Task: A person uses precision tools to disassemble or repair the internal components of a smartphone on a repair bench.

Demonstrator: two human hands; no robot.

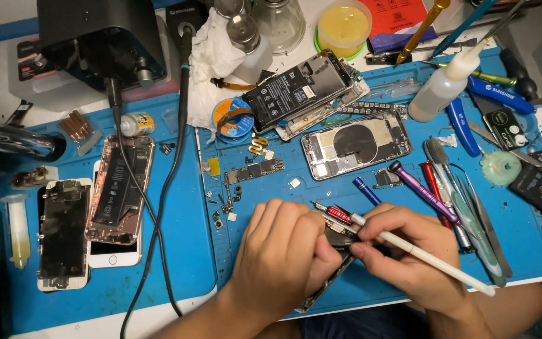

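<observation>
My left hand [280, 251] grips an opened phone body [327, 282] at the near edge of the blue work mat [183, 251], covering most of it. My right hand [409, 254] holds a white pen-shaped tool [434, 262] like a pencil, its tip pressed into the phone between my two hands. A small red-and-silver screwdriver [337, 215] lies just behind my fingers, touching the phone's far end.
Opened phones lie at the back [356, 144] [299, 91] and at the left [119, 188] [63, 233]. Tweezers and screwdrivers [465, 201] crowd the right. A squeeze bottle [443, 88], a black cable [164, 188], a loose circuit board [253, 171] and small screws sit around.
</observation>
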